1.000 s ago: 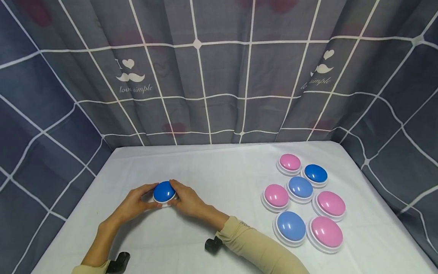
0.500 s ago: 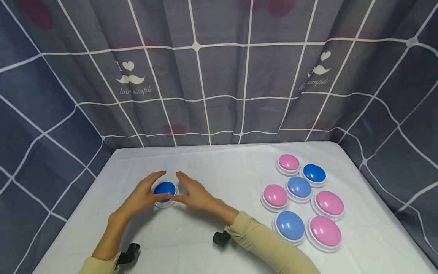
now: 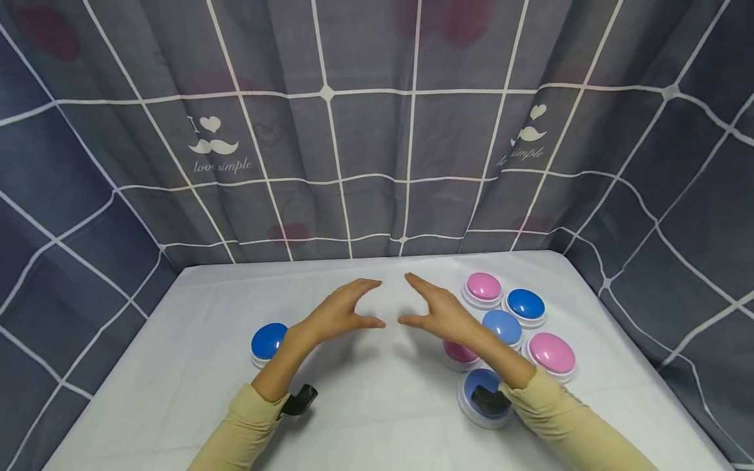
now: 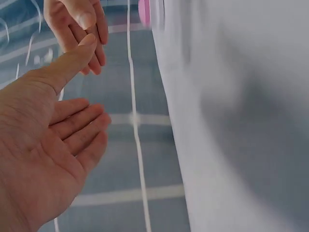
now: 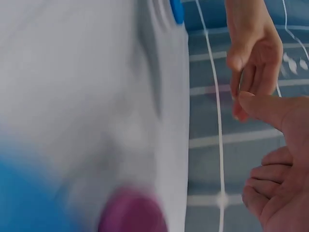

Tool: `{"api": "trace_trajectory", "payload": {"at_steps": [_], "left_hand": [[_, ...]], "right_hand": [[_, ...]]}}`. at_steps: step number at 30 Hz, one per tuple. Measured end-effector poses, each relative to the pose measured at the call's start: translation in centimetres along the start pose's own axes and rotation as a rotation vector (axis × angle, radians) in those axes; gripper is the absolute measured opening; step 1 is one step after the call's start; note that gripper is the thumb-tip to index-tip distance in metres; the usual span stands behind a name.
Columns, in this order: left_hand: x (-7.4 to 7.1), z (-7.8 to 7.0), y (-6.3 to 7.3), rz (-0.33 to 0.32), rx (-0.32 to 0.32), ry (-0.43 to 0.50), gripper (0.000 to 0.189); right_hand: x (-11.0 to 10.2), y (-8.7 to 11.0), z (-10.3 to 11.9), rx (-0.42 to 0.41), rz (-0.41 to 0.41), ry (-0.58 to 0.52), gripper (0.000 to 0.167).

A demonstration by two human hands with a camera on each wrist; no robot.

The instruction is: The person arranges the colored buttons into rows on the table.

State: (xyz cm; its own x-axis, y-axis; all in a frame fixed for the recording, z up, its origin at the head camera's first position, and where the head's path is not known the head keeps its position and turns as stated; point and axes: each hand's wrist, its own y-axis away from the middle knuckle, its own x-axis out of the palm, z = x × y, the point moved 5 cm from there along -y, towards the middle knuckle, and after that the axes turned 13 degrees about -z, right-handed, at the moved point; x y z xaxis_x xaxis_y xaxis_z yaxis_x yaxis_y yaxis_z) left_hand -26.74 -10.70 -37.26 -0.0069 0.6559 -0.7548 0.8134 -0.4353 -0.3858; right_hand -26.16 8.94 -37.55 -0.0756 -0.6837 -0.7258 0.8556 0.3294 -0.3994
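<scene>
My left hand (image 3: 336,313) hovers above the middle of the table, its fingers and thumb spread, holding nothing. Facing it across a gap is my right hand (image 3: 446,314), likewise spread with nothing in it. Behind my left wrist sits a blue dome push button (image 3: 269,340) on a white base, partly covered by the forearm. Right of centre stands a cluster of similar buttons: a pink button (image 3: 484,286), a darker blue button (image 3: 526,304), a light blue button (image 3: 501,325) and another pink button (image 3: 552,352). My right arm partly hides a pink button (image 3: 459,352) and a blue button (image 3: 478,381).
A white cloth (image 3: 365,405) covers the table. Dark grey checked curtains (image 3: 377,144) enclose its back and sides. A small black camera (image 3: 299,400) is strapped at my left wrist, and another black camera (image 3: 490,400) at my right wrist.
Both hands have let go of the left blue button and moved right, coming up over the table's middle. That button stays behind on the cloth. My right sleeve now covers the nearest pink button.
</scene>
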Motion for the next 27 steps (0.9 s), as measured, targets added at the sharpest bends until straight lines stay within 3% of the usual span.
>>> {"api": "trace_trajectory", "payload": {"at_steps": [6, 12, 19, 27], "left_hand": [[4.1, -2.9, -2.0, 0.136, 0.06, -0.022, 0.078], [7.6, -4.8, -3.4, 0.211, 0.104, -0.071, 0.08], [10.8, -5.4, -3.6, 0.277, 0.123, -0.144, 0.083], [12.2, -5.2, -3.6, 0.298, 0.112, -0.178, 0.084]], "right_hand": [[-4.4, 4.1, -3.8, 0.09, 0.041, 0.07, 0.081], [-6.5, 6.7, -5.2, 0.038, 0.082, 0.119, 0.076], [-6.5, 7.6, -5.8, 0.003, 0.114, 0.122, 0.075], [-5.7, 8.0, -6.4, 0.016, 0.13, 0.112, 0.074]]}}
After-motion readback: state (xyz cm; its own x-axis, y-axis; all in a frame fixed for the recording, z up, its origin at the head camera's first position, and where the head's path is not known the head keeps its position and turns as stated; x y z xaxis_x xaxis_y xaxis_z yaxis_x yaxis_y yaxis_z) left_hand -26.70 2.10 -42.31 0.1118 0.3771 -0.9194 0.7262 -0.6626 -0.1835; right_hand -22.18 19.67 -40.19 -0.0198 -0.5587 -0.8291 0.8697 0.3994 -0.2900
